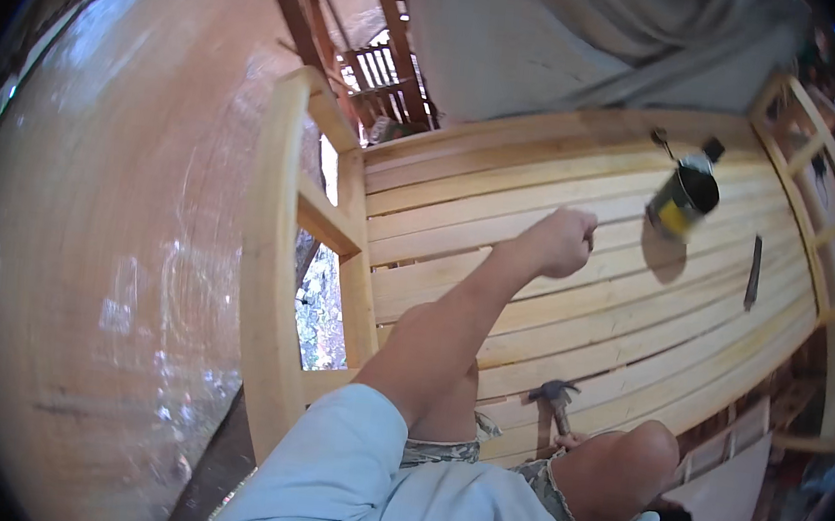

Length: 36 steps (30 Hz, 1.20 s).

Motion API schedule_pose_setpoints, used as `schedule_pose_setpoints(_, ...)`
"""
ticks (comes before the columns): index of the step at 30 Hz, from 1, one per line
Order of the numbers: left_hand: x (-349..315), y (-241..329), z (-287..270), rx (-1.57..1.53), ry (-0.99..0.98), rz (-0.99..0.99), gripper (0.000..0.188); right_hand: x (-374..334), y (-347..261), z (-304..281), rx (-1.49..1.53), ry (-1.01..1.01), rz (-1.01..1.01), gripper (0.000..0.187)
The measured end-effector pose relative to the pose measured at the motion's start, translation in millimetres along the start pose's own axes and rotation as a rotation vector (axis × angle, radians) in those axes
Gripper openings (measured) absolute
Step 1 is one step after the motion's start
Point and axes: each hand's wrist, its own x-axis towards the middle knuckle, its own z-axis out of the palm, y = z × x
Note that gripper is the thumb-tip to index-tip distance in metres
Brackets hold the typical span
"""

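Observation:
My left hand (pixel 568 243) reaches out over the pale wooden slats (pixel 463 210), its fingers curled into a closed grip. Whatever may be inside that grip is hidden. Low in the view, beside my bent knee, part of my right hand (pixel 571 442) shows around the handle of a claw hammer (pixel 555 390), whose dark head points up and away from me. Beyond my left hand, to its right, is a dark can (pixel 685 201) with a yellow patch and dark-ended tools sticking out of its top. A dark narrow bar (pixel 753 273) lies on the slats further right.
The slats belong to a bench-like wooden frame with a railed left end (pixel 273 247) and a railed right end (pixel 826 189). Grey cloth (pixel 599 47) hangs along the far side. A large smooth brown surface (pixel 126 263) fills the left.

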Motion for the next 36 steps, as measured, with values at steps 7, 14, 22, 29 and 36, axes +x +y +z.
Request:
schedule_pose_setpoints(7,-62,-31,-25,-0.023,-0.205,-0.119,0.022,-50,-129,-77,-0.479,-0.073,-0.079,0.046)
schedule_pose_setpoints(14,-50,-27,-34,-0.024,-0.183,0.032,0.027,-96,-343,-222,-1.098,0.361,-0.193,0.055)
schedule_pose_setpoints(22,1,-92,22,-0.213,-0.242,-0.088,0.035,-110,-642,-35,-0.659,0.370,-1.119,0.032)
schedule_pose_setpoints(29,-27,-83,-39,-0.416,-0.172,-0.180,0.023,-140,-716,186,-0.925,0.194,-1.474,0.041)
schedule_pose_setpoints(36,-25,-105,-44,-0.470,-0.048,-0.190,0.023,-125,-702,285,-0.925,-0.152,-1.883,0.045)
